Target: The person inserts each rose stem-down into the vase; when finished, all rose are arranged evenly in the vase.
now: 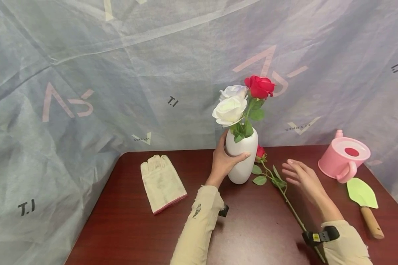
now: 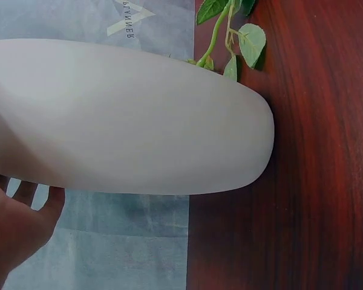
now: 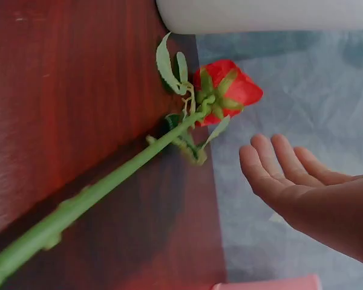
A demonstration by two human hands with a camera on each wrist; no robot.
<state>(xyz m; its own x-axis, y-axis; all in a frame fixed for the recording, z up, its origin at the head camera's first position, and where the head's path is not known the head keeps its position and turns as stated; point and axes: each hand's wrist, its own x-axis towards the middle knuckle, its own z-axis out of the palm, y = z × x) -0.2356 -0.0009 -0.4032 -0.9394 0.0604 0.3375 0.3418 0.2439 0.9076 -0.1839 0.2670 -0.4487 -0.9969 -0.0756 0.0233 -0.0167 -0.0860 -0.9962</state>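
Observation:
A white vase (image 1: 242, 160) stands upright on the table, and my left hand (image 1: 223, 160) grips its left side, thumb across the front. In the left wrist view the vase (image 2: 133, 121) fills much of the picture, with the left fingers at its edge. Two white roses (image 1: 230, 110) and a red rose (image 1: 260, 87) rise from its mouth. Another red rose (image 1: 260, 151) lies on the table to the right, its long stem (image 1: 293, 211) running toward the front. Over that stem's right side my right hand (image 1: 305, 180) hovers with fingers extended, holding nothing; the right wrist view shows it apart from the rose (image 3: 227, 90).
A pink watering can (image 1: 343, 158) stands at the back right. In front of it lies a trowel with a green blade (image 1: 363, 193) and wooden handle. A pale work glove (image 1: 162, 184) lies on the left. Grey sheeting (image 1: 172, 66) hangs behind the table.

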